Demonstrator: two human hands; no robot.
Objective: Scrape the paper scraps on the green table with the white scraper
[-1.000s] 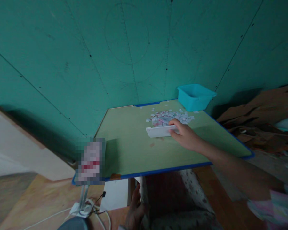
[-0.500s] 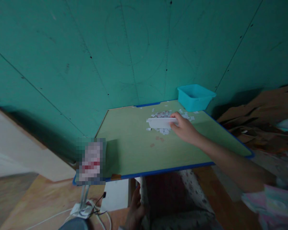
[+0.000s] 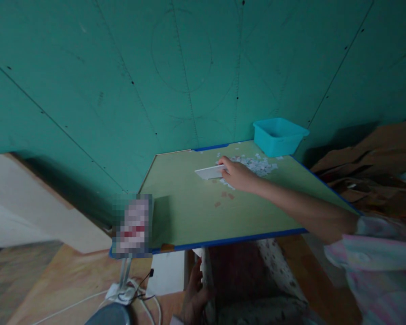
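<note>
No readable writing anywhere; only a blurred-out patch point(image 3: 132, 225) standing at the near left corner of the worktop point(image 3: 189, 212).

Gripping a flat white card point(image 3: 209, 172) with the right hand point(image 3: 237, 175), fingers curled shut around its right end, the long edge lying low on the green surface. Card plain, thin, rectangular, unmarked. Sitting toward the far middle of the worktop, touching the left fringe of a heap of small white paper scraps point(image 3: 257, 164). A few pinkish scraps point(image 3: 225, 197) lying apart, nearer the front.

Resting the left hand point(image 3: 195, 298) below the front edge on patterned cloth point(image 3: 257, 280), fingers loosely bent; whether holding the cloth, impossible to tell.

Blue trim running along the worktop edges. Turquoise tub point(image 3: 279, 135) occupying the far right corner against the teal wall point(image 3: 122, 76). Wide bare green surface lying left of and in front of the card.
</note>
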